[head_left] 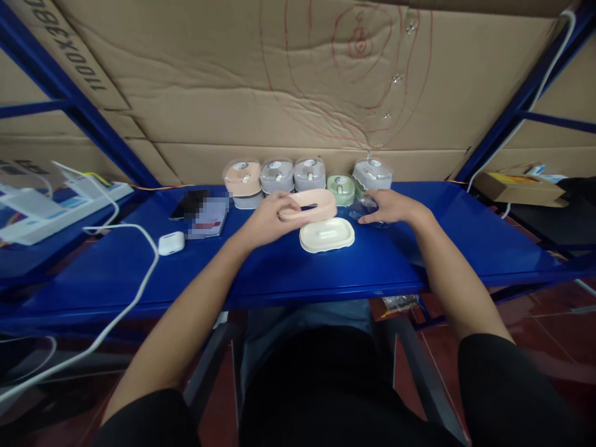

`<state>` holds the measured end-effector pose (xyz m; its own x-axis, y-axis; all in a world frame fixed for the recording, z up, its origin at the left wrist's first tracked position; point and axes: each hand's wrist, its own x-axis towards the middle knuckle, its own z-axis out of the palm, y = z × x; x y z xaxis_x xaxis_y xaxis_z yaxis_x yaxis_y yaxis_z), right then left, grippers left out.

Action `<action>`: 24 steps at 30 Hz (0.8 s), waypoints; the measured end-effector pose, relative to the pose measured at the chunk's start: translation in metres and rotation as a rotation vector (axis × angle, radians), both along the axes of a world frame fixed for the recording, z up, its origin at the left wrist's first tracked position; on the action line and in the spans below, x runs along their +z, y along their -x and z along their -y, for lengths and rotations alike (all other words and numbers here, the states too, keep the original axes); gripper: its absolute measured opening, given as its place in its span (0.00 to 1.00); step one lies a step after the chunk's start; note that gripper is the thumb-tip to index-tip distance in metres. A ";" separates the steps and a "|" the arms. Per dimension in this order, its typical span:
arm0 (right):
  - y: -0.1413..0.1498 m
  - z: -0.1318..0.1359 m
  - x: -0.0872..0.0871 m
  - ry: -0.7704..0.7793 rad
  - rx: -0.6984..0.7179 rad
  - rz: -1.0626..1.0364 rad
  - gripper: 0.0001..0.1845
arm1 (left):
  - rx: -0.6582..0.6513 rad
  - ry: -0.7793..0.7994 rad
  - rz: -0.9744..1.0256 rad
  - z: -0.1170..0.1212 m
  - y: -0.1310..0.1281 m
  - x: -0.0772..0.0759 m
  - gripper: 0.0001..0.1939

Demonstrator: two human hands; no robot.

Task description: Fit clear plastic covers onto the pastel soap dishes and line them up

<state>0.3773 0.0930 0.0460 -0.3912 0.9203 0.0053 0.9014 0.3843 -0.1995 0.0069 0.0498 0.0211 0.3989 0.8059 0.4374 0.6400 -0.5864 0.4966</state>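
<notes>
My left hand (274, 218) grips a pink oval cover (321, 202) with a long slot in its top, holding it tilted just above the blue table. Below and slightly right of it, a cream oval base (327, 235) with a raised bar in the middle lies on the table. My right hand (393, 207) has its thumb and fingers around a clear plastic cover (365, 208), partly hidden by the fingers. Just behind that cover stands a green oval box (341, 189).
Along the back stand a pink oval box (242, 176) on a grey one, and several grey boxes (310, 176) with clear covers. On the left are a white earphone case (171, 243), a phone (190, 203), a white cable (144, 292) and power strips (69, 214). Cardboard (209, 81) walls the back.
</notes>
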 end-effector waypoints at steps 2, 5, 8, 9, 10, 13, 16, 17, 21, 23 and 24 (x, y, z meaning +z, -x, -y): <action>0.001 0.003 0.003 -0.057 -0.007 -0.038 0.45 | -0.085 0.015 0.008 0.010 -0.017 -0.007 0.22; 0.002 0.005 0.004 -0.115 -0.002 -0.096 0.48 | -0.151 0.066 -0.048 0.022 -0.037 -0.017 0.21; 0.003 0.004 0.002 -0.146 0.003 -0.120 0.48 | -0.137 0.085 -0.114 0.028 -0.048 -0.023 0.24; 0.003 0.004 0.001 -0.158 0.005 -0.126 0.49 | -0.123 0.080 -0.127 0.028 -0.050 -0.024 0.27; 0.004 0.004 0.001 -0.175 0.009 -0.135 0.49 | -0.108 0.074 -0.139 0.028 -0.052 -0.024 0.30; 0.009 0.007 0.002 -0.228 0.055 -0.196 0.50 | -0.047 0.084 -0.170 0.024 -0.057 -0.022 0.39; 0.016 0.012 0.003 -0.252 0.157 -0.274 0.50 | 0.024 0.166 -0.169 0.022 -0.062 -0.016 0.44; 0.018 0.014 0.003 -0.249 0.207 -0.298 0.49 | 0.039 0.202 -0.155 0.021 -0.063 -0.013 0.46; 0.031 0.018 -0.002 -0.184 0.438 -0.363 0.47 | 0.081 0.272 -0.092 0.019 -0.067 -0.008 0.57; 0.040 0.017 -0.006 -0.141 0.520 -0.365 0.48 | 0.064 0.276 -0.070 0.015 -0.067 -0.011 0.57; 0.045 0.016 -0.008 -0.124 0.551 -0.363 0.49 | 0.042 0.281 -0.052 0.013 -0.066 -0.013 0.58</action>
